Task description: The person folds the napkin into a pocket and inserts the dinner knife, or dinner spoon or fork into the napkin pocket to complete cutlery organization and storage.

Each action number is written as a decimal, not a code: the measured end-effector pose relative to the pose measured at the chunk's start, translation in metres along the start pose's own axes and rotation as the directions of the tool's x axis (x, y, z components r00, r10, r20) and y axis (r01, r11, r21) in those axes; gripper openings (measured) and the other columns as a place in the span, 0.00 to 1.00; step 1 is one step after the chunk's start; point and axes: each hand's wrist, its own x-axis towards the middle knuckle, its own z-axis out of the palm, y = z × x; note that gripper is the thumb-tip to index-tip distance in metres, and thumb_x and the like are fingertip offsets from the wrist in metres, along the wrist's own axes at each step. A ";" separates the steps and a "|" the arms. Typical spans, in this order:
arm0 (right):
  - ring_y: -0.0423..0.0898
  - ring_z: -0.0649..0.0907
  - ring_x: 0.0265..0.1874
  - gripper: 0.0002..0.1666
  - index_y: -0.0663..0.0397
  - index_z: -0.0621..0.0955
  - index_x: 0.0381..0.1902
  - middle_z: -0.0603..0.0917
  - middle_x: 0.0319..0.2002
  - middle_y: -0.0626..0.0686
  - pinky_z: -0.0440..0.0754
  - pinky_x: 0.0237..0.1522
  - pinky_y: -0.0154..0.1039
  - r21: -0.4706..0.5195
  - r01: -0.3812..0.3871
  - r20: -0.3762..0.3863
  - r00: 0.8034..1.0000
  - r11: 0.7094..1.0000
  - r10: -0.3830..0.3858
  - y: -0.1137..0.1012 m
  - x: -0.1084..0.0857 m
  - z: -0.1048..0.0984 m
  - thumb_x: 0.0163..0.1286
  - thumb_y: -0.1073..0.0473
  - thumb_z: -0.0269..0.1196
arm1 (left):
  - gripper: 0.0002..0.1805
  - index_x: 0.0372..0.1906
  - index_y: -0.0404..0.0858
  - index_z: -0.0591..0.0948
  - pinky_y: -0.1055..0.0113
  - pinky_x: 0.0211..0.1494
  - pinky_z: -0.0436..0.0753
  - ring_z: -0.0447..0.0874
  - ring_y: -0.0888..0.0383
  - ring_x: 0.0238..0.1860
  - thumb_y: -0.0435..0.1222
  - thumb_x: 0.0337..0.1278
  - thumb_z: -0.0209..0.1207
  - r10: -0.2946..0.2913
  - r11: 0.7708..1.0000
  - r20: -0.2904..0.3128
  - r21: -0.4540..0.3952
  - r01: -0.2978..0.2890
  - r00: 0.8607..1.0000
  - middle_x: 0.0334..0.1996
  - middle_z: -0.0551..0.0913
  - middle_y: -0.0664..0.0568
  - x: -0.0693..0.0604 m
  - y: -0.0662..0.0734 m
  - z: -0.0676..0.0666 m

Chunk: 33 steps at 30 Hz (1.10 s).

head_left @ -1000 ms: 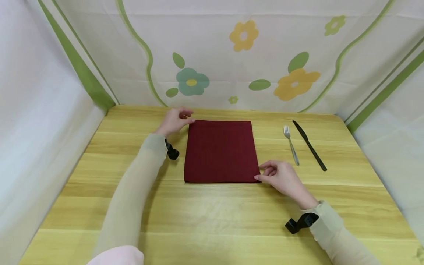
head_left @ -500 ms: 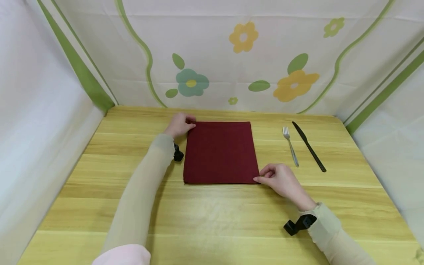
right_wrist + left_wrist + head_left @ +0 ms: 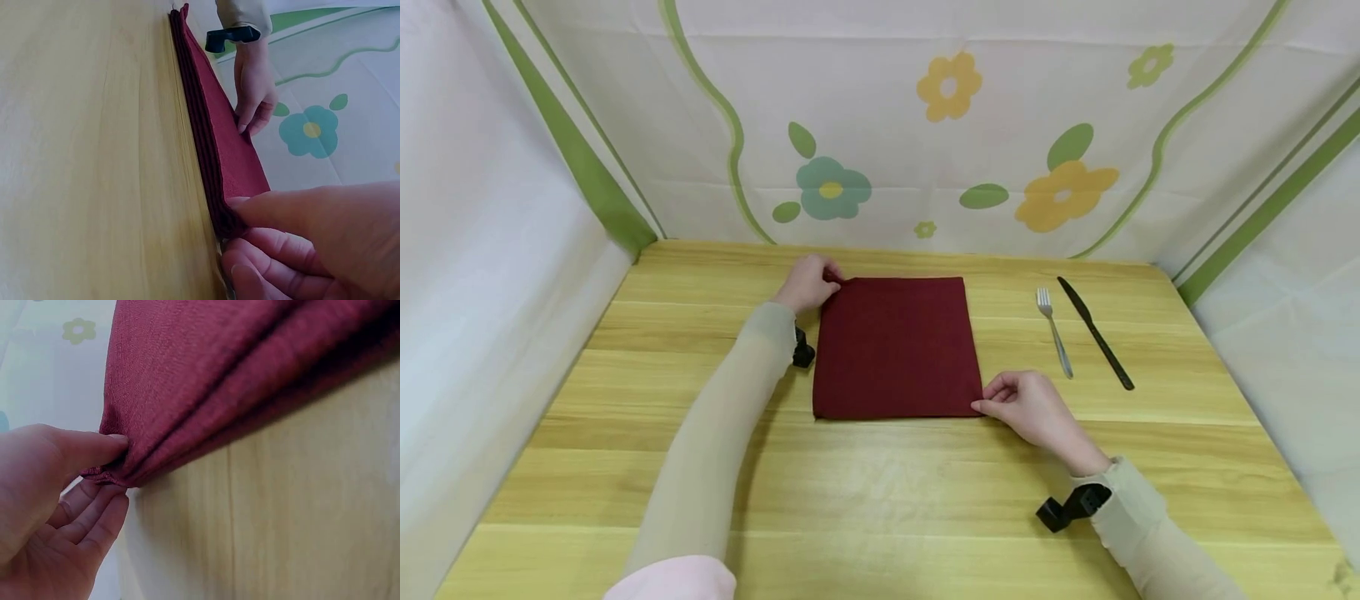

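Wood-grain tabletop (image 3: 880, 500) carries the folded dark-red cloth (image 3: 897, 350) mid-width, toward the back: near-square, long axis can't tell, front edge running left-right. Left hand (image 3: 808, 283) pinches its far-left corner, right hand (image 3: 1030, 407) its near-right corner. Black knife (image 3: 1095, 332) and smaller silver fork (image 3: 1057, 337) lie off its right side, blade and tines pointing away.

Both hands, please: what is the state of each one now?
Left hand: closed, pinching the cloth at its far left corner.
Right hand: closed, pinching the cloth at its near right corner.
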 end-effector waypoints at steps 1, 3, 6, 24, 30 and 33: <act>0.42 0.82 0.24 0.09 0.53 0.85 0.29 0.84 0.25 0.45 0.80 0.26 0.35 0.004 0.003 -0.002 1.000 1.000 -0.003 0.000 0.000 0.000 0.63 0.58 0.75 | 0.07 0.47 0.33 0.85 0.53 0.56 0.79 0.81 0.46 0.51 0.27 0.69 0.60 0.005 1.000 -0.005 -0.017 -0.005 1.000 0.47 0.84 0.42 -0.001 0.000 -0.001; 0.43 0.83 0.25 0.08 0.54 0.85 0.30 0.84 0.25 0.46 0.81 0.27 0.35 0.011 0.009 -0.009 1.000 1.000 -0.009 0.000 0.001 0.000 0.62 0.59 0.75 | 0.06 0.46 0.34 0.85 0.53 0.56 0.79 0.81 0.46 0.50 0.27 0.68 0.61 0.019 0.999 -0.013 -0.042 -0.019 1.000 0.46 0.85 0.42 -0.003 -0.001 -0.003; 0.43 0.83 0.25 0.07 0.55 0.85 0.31 0.84 0.27 0.47 0.82 0.26 0.36 0.029 0.013 -0.015 1.000 0.999 -0.013 0.002 0.003 -0.001 0.63 0.61 0.74 | 0.06 0.46 0.34 0.85 0.54 0.55 0.79 0.82 0.47 0.49 0.28 0.68 0.62 0.034 0.997 -0.026 -0.067 -0.036 0.999 0.45 0.85 0.43 -0.009 -0.005 -0.007; 0.49 0.86 0.30 0.08 0.65 0.87 0.42 0.88 0.33 0.56 0.83 0.29 0.36 0.078 -0.016 -0.063 0.998 0.997 0.021 0.025 0.058 -0.046 0.67 0.65 0.71 | 0.12 0.54 0.33 0.84 0.56 0.51 0.81 0.84 0.50 0.47 0.30 0.68 0.64 0.054 0.976 0.055 -0.215 -0.041 0.997 0.45 0.86 0.44 -0.060 -0.024 -0.025; 0.49 0.86 0.33 0.09 0.60 0.89 0.45 0.89 0.35 0.55 0.81 0.34 0.38 -0.047 0.004 -0.097 0.995 0.999 -0.008 0.026 0.085 -0.056 0.69 0.63 0.70 | 0.15 0.57 0.35 0.83 0.55 0.51 0.82 0.84 0.49 0.46 0.31 0.67 0.65 0.044 0.981 0.086 -0.194 -0.027 0.995 0.45 0.86 0.44 -0.078 -0.024 -0.023; 0.49 0.85 0.33 0.10 0.58 0.90 0.46 0.89 0.38 0.56 0.80 0.35 0.42 -0.094 0.014 -0.105 0.994 0.995 -0.024 0.026 0.099 -0.057 0.70 0.62 0.69 | 0.16 0.57 0.35 0.83 0.56 0.48 0.82 0.84 0.50 0.44 0.31 0.66 0.66 0.048 0.983 0.088 -0.181 -0.031 0.995 0.43 0.87 0.45 -0.088 -0.024 -0.021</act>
